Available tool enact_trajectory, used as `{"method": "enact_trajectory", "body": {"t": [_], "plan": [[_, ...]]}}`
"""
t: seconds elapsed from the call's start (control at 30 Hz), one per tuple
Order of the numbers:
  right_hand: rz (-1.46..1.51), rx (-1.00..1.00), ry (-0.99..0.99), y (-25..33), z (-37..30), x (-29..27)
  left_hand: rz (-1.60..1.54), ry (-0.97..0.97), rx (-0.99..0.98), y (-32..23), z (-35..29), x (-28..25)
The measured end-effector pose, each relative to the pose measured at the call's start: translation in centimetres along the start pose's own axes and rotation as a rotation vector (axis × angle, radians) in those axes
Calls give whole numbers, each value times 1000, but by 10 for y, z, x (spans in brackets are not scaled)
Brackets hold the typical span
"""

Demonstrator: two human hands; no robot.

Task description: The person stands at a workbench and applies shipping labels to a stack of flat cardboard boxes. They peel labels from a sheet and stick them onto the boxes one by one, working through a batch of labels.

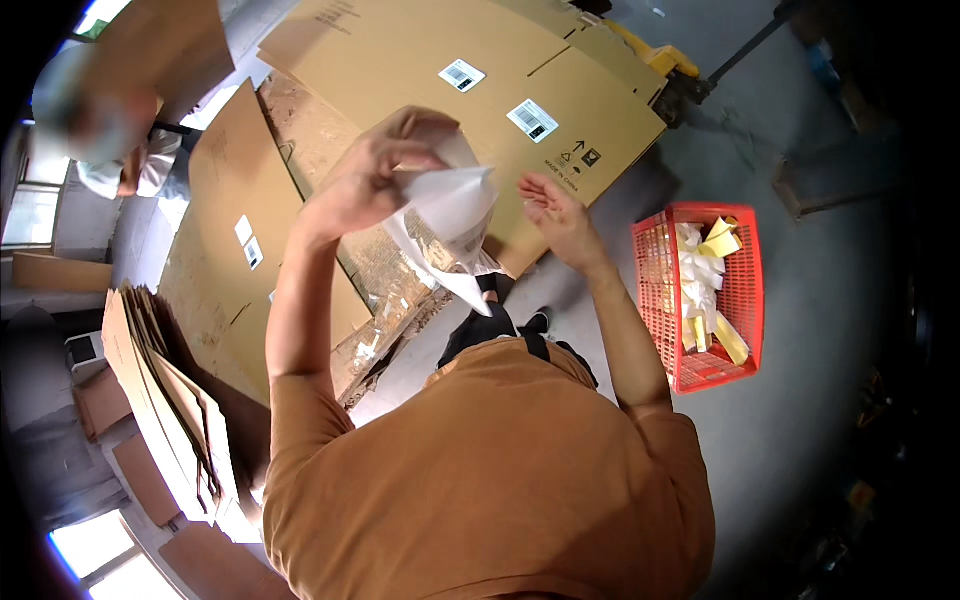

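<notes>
Head view: the left hand, raised near the centre of the frame, has its fingers clamped on the top of a clear plastic bag that hangs down from it, holding pale contents I cannot make out. The right hand, at 3 o'clock from the bag and just beside it, is held open with fingers apart, not gripping anything. Behind both hands, toward 12 o'clock, lies a large flat cardboard sheet with white labels. A red plastic basket with white and yellow scraps stands on the floor at 3 o'clock, well apart from the hands. A stack of folded cardboard sits at 8 o'clock. Another person stands at 10 o'clock.
</notes>
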State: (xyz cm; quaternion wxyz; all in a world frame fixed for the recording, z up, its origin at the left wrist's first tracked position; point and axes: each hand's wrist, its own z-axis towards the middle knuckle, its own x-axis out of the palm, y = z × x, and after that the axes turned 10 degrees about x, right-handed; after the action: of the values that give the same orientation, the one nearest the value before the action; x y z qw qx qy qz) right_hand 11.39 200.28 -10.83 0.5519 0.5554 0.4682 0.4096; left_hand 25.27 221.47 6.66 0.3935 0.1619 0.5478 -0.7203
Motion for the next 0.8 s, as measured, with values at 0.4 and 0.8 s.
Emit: {"method": "enact_trajectory", "body": {"t": [0.4, 0.8], "plan": [[-45, -251, 316, 73, -42, 47, -45, -229, -1, -149, -78, 26], [477, -151, 140, 99, -48, -41, -540, -548, -476, -125, -198, 41]]}}
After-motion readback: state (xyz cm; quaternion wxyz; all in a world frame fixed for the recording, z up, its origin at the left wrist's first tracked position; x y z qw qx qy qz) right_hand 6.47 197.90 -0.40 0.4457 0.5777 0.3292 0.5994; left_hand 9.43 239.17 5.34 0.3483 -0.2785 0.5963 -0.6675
